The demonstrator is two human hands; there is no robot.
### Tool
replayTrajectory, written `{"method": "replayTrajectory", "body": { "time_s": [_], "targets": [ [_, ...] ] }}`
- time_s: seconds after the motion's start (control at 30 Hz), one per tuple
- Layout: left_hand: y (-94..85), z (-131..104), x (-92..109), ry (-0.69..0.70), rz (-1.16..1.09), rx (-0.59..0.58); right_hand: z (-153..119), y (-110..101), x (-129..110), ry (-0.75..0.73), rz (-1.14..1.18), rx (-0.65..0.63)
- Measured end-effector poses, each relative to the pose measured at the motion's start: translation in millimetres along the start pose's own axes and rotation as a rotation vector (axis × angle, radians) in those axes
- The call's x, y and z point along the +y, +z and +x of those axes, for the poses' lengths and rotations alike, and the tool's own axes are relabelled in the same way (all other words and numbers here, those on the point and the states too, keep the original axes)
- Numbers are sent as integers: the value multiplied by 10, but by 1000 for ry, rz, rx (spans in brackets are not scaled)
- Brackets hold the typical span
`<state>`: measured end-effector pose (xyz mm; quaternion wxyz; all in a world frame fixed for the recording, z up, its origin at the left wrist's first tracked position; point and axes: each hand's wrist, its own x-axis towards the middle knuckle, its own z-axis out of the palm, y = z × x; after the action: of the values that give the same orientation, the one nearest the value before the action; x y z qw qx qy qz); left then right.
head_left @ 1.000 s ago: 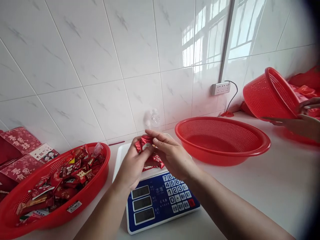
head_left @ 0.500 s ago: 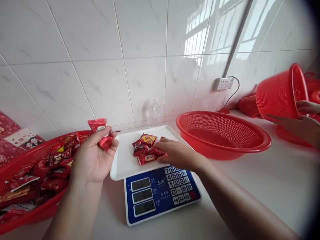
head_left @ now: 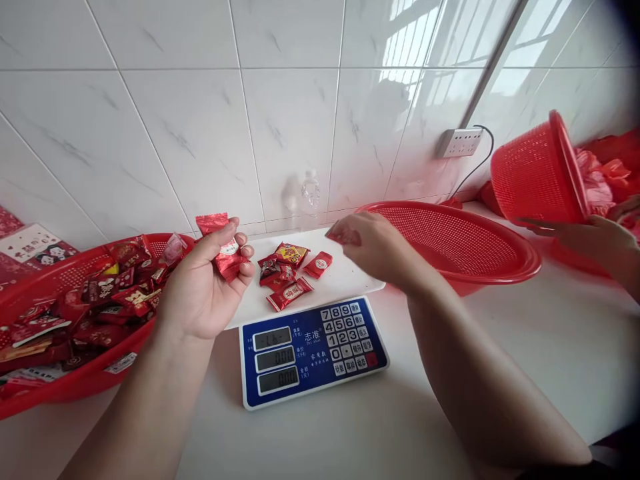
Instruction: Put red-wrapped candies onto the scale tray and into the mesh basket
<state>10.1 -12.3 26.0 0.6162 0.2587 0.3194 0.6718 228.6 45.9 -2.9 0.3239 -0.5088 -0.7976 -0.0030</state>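
My left hand [head_left: 207, 280] is closed on a red wrapped candy [head_left: 230, 257], held up left of the scale's pan. Several wrapped candies [head_left: 290, 293], mostly red with one yellow-marked, lie on the white pan [head_left: 350, 277] of a digital scale [head_left: 315, 357]. Above the pan's right side is my right hand [head_left: 373, 247], its fingers closed on another red wrapped candy [head_left: 345, 235], partly hidden by the hand. Beyond that hand stands a large red mesh basin [head_left: 500, 263], with no candy visible in it.
To the left, a red basket [head_left: 100, 383] holds many wrapped candies. A clear bottle [head_left: 310, 190] stands by the tiled wall, with a power strip [head_left: 460, 142] mounted further right. At far right another person's hand [head_left: 585, 240] tilts a red mesh basket [head_left: 537, 173].
My right hand has lifted off the candies and moved up and right, a red candy in its fingers. My left hand still grips its candy. The view has shifted slightly.
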Motion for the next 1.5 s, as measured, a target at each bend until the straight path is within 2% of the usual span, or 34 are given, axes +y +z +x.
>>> {"method": "replayTrajectory", "body": {
  "time_s": [0.13,0.27,0.33,0.4,0.47,0.57,0.67,0.8,0.97,1.07,1.2,1.27,1.33,1.4,1.5],
  "targets": [
    [6,2,-37,-39,3,-12,18,-116,252,121,-99,136],
    [7,9,-71,-70,31,-29,31,-152,521,277,-204,161],
    [7,16,-85,-65,42,-27,46,-134,566,344,-234,170],
    [6,28,-97,-64,47,-17,58,-83,513,307,-199,160],
    [1,44,-105,-71,49,0,57,4,379,173,-106,80],
    [-11,65,-111,-93,41,34,30,166,136,-23,8,-172],
    [-22,75,-112,-99,33,37,-1,293,-8,-125,6,-368],
    [-27,74,-117,-107,33,22,-7,350,-19,-156,10,-442],
    [-35,69,-132,-124,30,8,2,362,-15,0,-28,-398],
    [-46,70,-137,-118,36,-3,13,336,-19,50,45,-342],
    [-57,73,-129,-101,53,-4,54,181,168,78,31,-64],
    [-53,72,-123,-99,57,-2,75,76,351,166,-50,91],
    [-43,71,-120,-99,57,0,90,0,516,260,-142,186],
    [-33,69,-118,-101,52,4,98,-13,575,298,-191,207],
    [-26,61,-104,-96,51,5,81,104,374,144,-92,112]
  ]
}}
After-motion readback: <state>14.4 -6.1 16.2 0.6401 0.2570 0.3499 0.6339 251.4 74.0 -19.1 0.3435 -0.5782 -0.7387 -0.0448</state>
